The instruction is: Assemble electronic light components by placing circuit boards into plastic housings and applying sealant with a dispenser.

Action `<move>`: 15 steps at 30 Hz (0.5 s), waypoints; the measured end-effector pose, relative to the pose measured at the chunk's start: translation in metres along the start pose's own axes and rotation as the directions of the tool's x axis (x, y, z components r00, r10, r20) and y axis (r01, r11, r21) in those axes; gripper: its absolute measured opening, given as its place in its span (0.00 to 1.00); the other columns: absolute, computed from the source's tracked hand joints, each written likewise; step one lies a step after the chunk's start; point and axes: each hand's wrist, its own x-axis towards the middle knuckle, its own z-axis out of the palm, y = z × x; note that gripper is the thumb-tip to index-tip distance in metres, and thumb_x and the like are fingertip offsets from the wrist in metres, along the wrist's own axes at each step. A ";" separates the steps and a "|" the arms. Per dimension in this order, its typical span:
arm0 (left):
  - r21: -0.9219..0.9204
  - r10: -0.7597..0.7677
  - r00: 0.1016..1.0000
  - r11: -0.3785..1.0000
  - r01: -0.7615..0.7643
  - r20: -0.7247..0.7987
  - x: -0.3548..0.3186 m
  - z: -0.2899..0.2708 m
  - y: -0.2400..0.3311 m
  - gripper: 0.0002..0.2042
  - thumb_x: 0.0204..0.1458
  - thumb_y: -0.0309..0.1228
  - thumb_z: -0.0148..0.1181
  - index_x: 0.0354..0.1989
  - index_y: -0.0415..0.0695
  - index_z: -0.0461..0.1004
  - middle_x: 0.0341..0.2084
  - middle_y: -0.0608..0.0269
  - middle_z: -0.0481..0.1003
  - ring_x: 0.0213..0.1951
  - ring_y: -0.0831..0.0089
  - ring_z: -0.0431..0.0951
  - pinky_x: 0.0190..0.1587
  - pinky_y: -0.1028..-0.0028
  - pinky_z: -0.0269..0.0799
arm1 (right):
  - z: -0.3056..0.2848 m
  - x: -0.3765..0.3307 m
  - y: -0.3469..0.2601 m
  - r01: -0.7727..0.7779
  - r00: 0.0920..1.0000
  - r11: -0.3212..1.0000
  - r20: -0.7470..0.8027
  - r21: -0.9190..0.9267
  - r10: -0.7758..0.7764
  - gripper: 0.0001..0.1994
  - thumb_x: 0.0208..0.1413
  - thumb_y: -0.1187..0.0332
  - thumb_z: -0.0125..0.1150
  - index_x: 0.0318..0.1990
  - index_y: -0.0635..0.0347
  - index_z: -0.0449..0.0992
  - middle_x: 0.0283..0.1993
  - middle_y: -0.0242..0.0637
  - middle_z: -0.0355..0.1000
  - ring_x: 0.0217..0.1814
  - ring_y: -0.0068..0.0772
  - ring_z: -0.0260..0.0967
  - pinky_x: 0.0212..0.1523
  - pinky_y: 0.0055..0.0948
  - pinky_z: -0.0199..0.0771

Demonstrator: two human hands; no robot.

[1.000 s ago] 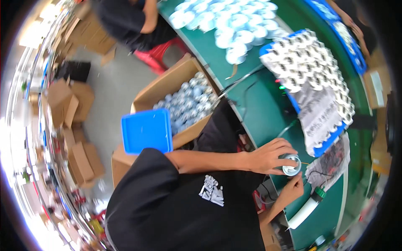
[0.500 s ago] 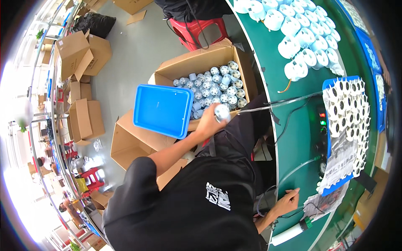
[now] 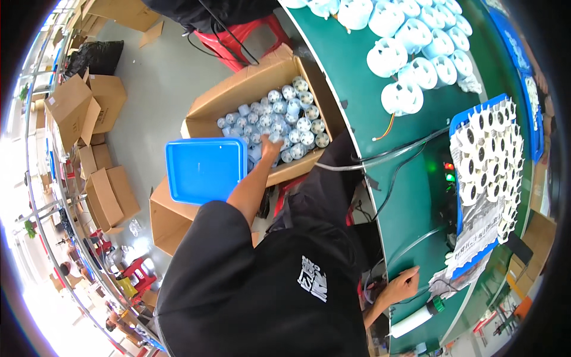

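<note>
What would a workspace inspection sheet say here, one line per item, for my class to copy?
Surface: green tabletop, carrying parts and a white tube with a green cap.
Job's things: pale-blue cylindrical pieces piled loosely in an open cardboard box; a blue tray beside it.
Clutter: pale-blue cups grouped on the tabletop; white parts crowded on another blue tray.
Hands: left hand among the pieces, grip unclear; right hand over the tabletop, fingers loosely curled, no object visible in it.
Cables: pale tube crossing the tabletop's edge.
Surroundings: red stool, grey floor, more boxes.
</note>
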 end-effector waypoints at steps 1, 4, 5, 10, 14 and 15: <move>-0.030 -0.026 0.997 0.999 0.028 0.068 -0.004 0.003 0.013 0.40 0.41 0.39 0.73 0.60 0.45 0.55 0.49 0.35 0.73 0.51 0.43 0.74 0.55 0.57 0.69 | -0.005 -0.004 0.004 -0.007 1.000 0.999 0.004 -0.032 0.007 0.24 0.68 0.63 0.50 0.19 0.68 0.65 0.15 0.39 0.57 0.18 0.31 0.50 0.22 0.37 0.51; 0.100 -0.042 0.999 0.994 0.042 -0.003 0.023 0.009 0.023 0.39 0.41 0.45 0.72 0.61 0.47 0.59 0.50 0.38 0.73 0.52 0.44 0.75 0.55 0.57 0.69 | 0.002 -0.001 0.006 -0.011 1.000 1.000 0.001 0.006 0.011 0.24 0.68 0.63 0.50 0.19 0.68 0.64 0.15 0.38 0.55 0.18 0.30 0.49 0.22 0.37 0.50; 0.100 -0.025 1.000 0.995 0.024 0.010 0.030 0.009 0.025 0.39 0.41 0.45 0.72 0.61 0.47 0.60 0.51 0.38 0.73 0.52 0.45 0.75 0.55 0.57 0.69 | 0.003 -0.001 0.007 -0.010 1.000 1.000 0.009 0.009 0.010 0.24 0.68 0.63 0.50 0.19 0.68 0.63 0.15 0.38 0.54 0.18 0.30 0.48 0.22 0.36 0.50; 0.018 0.078 0.997 0.997 -0.078 -0.014 0.053 0.026 0.052 0.39 0.38 0.40 0.76 0.57 0.41 0.59 0.50 0.38 0.73 0.52 0.45 0.74 0.55 0.57 0.69 | 0.003 -0.002 0.002 0.000 1.000 1.000 -0.009 -0.008 -0.001 0.24 0.68 0.63 0.50 0.19 0.67 0.61 0.15 0.37 0.52 0.19 0.29 0.46 0.21 0.36 0.48; 0.001 0.151 0.987 0.988 -0.152 -0.059 0.069 0.040 0.063 0.38 0.37 0.37 0.75 0.56 0.40 0.61 0.52 0.39 0.72 0.53 0.45 0.73 0.56 0.58 0.69 | 0.001 -0.001 -0.004 0.023 1.000 0.999 -0.018 -0.044 -0.024 0.22 0.68 0.64 0.50 0.20 0.68 0.61 0.16 0.40 0.51 0.19 0.30 0.45 0.21 0.37 0.47; 0.003 0.153 0.987 0.988 -0.153 -0.058 0.075 0.042 0.063 0.38 0.37 0.37 0.75 0.56 0.40 0.61 0.52 0.39 0.72 0.53 0.45 0.73 0.56 0.58 0.69 | 0.002 -0.001 -0.006 0.031 0.999 0.999 -0.021 -0.040 -0.032 0.22 0.68 0.65 0.50 0.21 0.69 0.61 0.16 0.41 0.50 0.19 0.31 0.45 0.21 0.38 0.47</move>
